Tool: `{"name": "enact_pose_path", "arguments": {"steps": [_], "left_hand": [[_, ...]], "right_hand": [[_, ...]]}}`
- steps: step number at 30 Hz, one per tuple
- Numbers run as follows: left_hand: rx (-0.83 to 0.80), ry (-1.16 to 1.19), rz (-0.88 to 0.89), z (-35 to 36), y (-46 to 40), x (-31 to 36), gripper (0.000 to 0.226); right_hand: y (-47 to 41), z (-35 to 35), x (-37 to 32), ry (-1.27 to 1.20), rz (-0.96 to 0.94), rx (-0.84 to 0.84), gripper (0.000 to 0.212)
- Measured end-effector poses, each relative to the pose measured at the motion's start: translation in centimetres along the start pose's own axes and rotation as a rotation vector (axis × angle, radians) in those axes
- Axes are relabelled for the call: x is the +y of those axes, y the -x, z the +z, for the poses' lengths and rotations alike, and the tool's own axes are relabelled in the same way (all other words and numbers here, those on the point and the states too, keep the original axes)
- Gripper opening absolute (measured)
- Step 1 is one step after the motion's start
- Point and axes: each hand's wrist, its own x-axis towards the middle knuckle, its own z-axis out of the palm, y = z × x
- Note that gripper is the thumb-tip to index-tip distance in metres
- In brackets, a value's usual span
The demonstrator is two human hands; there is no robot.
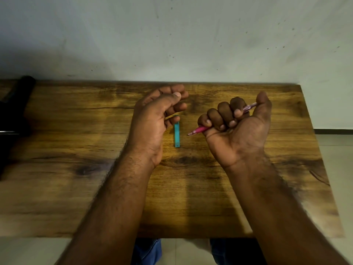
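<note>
My right hand (pixel 236 129) grips a pink pen (pixel 198 130) in a fist, palm turned up, the tip pointing left and the clear end (pixel 250 107) sticking out by the thumb. My left hand (pixel 154 119) hovers to the left with its fingers loosely curled and holds nothing. A small teal stick-shaped piece (pixel 177 133) lies on the wooden table (pixel 76 150) between the two hands, its far end just under the left fingers. Whether the left fingertips touch it is unclear.
A dark object (pixel 17 104) sits at the table's far left edge. A pale wall (pixel 172 35) rises right behind the table. Tiled floor (pixel 336 159) shows past the right edge, and blue-clad knees (pixel 149 251) below the front edge.
</note>
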Motion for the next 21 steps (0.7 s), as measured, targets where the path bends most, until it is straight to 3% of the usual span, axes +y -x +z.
{"name": "enact_pose_path", "arguments": {"steps": [21], "left_hand": [[0.005, -0.004, 0.001, 0.04, 0.11, 0.04, 0.026]], "right_hand": [[-0.11, -0.09, 0.06, 0.045, -0.012, -0.006, 0.063]]}}
